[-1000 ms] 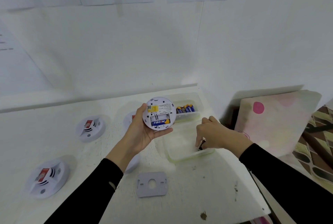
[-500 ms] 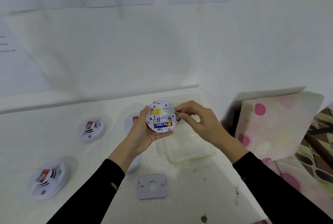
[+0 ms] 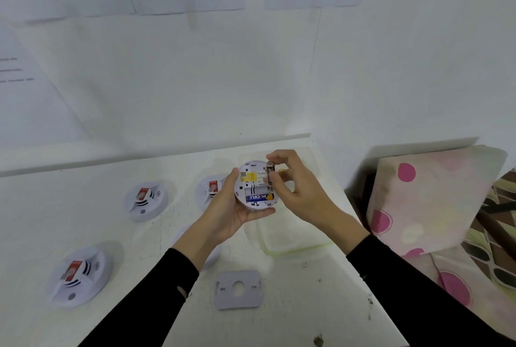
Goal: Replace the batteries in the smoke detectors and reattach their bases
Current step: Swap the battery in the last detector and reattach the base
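Observation:
My left hand (image 3: 229, 212) holds a round white smoke detector (image 3: 252, 176) above the table, its back facing me. One blue battery (image 3: 258, 197) lies in the lower slot of its open compartment; the slot above is bare. My right hand (image 3: 296, 187) pinches a dark battery (image 3: 270, 172) upright between thumb and forefinger at the detector's right edge. A grey mounting base (image 3: 238, 289) lies flat on the table near me. Three more detectors rest face up: one at near left (image 3: 79, 277), one at mid left (image 3: 145, 200), one (image 3: 209, 190) partly behind my left hand.
A clear plastic container (image 3: 293, 238) sits on the white table (image 3: 293, 304) under my right hand; a second one behind it is mostly hidden. The table's right edge runs diagonally beside a pink-dotted cushion (image 3: 430, 196). Papers hang on the wall behind.
My right hand left the near container, came up to the detector's right side and now holds a dark battery upright against it. The left hand kept the detector almost still.

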Available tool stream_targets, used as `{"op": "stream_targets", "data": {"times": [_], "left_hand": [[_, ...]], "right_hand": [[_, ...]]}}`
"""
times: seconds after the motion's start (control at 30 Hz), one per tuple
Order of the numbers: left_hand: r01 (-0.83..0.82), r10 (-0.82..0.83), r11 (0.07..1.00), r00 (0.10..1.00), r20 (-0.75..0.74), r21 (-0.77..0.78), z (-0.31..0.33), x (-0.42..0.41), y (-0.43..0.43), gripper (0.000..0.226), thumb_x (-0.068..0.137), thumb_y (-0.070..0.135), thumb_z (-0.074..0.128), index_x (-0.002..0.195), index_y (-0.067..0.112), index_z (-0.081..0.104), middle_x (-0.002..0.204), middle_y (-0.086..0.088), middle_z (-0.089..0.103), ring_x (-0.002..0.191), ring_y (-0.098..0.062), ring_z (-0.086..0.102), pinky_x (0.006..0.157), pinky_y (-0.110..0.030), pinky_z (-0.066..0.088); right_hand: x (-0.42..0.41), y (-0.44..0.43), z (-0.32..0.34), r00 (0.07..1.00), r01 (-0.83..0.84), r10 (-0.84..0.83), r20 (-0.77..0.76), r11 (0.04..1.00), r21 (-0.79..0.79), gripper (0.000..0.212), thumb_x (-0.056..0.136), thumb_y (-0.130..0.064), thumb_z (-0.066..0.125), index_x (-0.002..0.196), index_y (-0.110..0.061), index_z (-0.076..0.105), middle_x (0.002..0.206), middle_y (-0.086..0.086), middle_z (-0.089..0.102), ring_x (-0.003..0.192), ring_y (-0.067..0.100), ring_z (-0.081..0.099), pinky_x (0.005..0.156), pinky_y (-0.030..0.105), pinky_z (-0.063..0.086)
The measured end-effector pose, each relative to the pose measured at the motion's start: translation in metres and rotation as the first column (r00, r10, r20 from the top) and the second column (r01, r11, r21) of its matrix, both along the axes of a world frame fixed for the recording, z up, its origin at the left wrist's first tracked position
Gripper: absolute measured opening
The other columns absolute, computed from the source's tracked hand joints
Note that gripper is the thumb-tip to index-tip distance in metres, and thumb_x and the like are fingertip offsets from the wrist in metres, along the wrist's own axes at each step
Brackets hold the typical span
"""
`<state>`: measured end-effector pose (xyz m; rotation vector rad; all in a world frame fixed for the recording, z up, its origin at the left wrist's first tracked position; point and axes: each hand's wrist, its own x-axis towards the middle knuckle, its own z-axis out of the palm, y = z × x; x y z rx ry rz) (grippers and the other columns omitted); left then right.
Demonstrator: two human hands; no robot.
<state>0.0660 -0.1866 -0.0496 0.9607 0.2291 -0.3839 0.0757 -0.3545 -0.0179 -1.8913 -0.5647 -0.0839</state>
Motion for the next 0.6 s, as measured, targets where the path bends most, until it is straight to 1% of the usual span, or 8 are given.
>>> {"op": "stream_targets", "data": {"times": [0.1,0.17,0.23,0.3,0.33,0.43,0.5,0.6], "left_hand": [[0.006,-0.006,1.000,1.000,0.016,0.021,0.000,0.001,0.000,0.049,0.105,0.047,0.029,0.121,0.015,0.063,0.116,-0.017,0.072,0.103,-0.036,0.071,0.083,-0.048,0.060],[0.008,-0.009,0.999,1.000,0.013,0.036,0.001,0.001,0.000,0.050,0.105,0.047,0.028,0.120,0.014,0.063,0.114,-0.017,0.073,0.102,-0.035,0.071,0.084,-0.048,0.060],[0.020,-0.020,0.999,1.000,0.008,0.034,0.002,0.001,-0.001,0.052,0.105,0.047,0.028,0.119,0.013,0.063,0.114,-0.018,0.073,0.102,-0.034,0.071,0.085,-0.048,0.059],[0.037,-0.037,0.999,0.999,0.012,0.030,0.002,0.000,-0.002,0.053,0.105,0.048,0.027,0.120,0.012,0.063,0.114,-0.018,0.072,0.102,-0.031,0.071,0.088,-0.048,0.058],[0.050,-0.050,0.998,0.999,0.017,0.036,0.003,0.000,-0.003,0.053,0.106,0.048,0.026,0.120,0.013,0.063,0.114,-0.018,0.073,0.103,-0.030,0.071,0.090,-0.049,0.057],[0.088,-0.090,0.995,0.995,0.038,0.056,0.003,-0.001,-0.005,0.053,0.106,0.047,0.022,0.121,0.015,0.062,0.113,-0.014,0.073,0.104,-0.025,0.071,0.094,-0.048,0.056],[0.090,-0.092,0.994,0.995,0.044,0.056,0.003,-0.001,-0.006,0.053,0.107,0.047,0.022,0.120,0.016,0.063,0.114,-0.012,0.074,0.105,-0.024,0.071,0.091,-0.046,0.057],[0.081,-0.082,0.996,0.996,0.036,0.026,0.002,-0.001,-0.005,0.052,0.106,0.047,0.023,0.126,0.016,0.060,0.122,-0.014,0.070,0.113,-0.028,0.068,0.093,-0.048,0.056]], "right_hand": [[0.004,-0.001,-0.001,0.999,-0.022,0.025,0.028,0.996,-0.087,0.024,0.094,-0.011,0.057,0.109,-0.026,0.046,0.101,-0.015,0.058,0.082,-0.005,0.058,0.068,0.007,0.041],[0.007,-0.003,-0.004,0.999,-0.011,0.016,0.036,0.992,-0.122,0.022,0.087,-0.011,0.068,0.103,-0.019,0.054,0.096,-0.009,0.064,0.084,-0.004,0.058,0.071,0.006,0.038],[0.008,-0.003,-0.007,0.998,-0.002,0.011,0.060,0.990,-0.141,0.014,0.082,-0.012,0.074,0.094,-0.014,0.067,0.093,-0.007,0.068,0.085,-0.004,0.057,0.075,0.006,0.038],[0.010,-0.002,-0.011,0.991,-0.013,0.038,0.127,0.982,-0.188,0.011,0.080,-0.012,0.076,0.090,-0.013,0.074,0.096,-0.004,0.067,0.090,-0.005,0.056,0.081,0.007,0.039],[0.009,-0.001,-0.013,0.984,-0.021,0.059,0.169,0.975,-0.220,0.011,0.080,-0.011,0.076,0.091,-0.012,0.076,0.096,-0.004,0.062,0.090,-0.004,0.054,0.082,0.007,0.040],[0.007,0.005,-0.011,0.962,-0.041,0.121,0.245,0.951,-0.306,0.018,0.084,-0.013,0.070,0.101,-0.012,0.075,0.093,-0.009,0.046,0.085,-0.001,0.047,0.079,0.007,0.038],[0.006,0.008,-0.007,0.967,-0.048,0.117,0.225,0.957,-0.288,0.023,0.084,-0.013,0.071,0.107,-0.011,0.069,0.089,-0.012,0.048,0.083,-0.005,0.047,0.077,0.007,0.038],[0.006,0.010,-0.006,0.986,-0.031,0.059,0.155,0.984,-0.174,0.018,0.080,-0.014,0.075,0.090,-0.007,0.062,0.083,-0.011,0.056,0.080,0.003,0.053,0.071,0.013,0.041]]}}
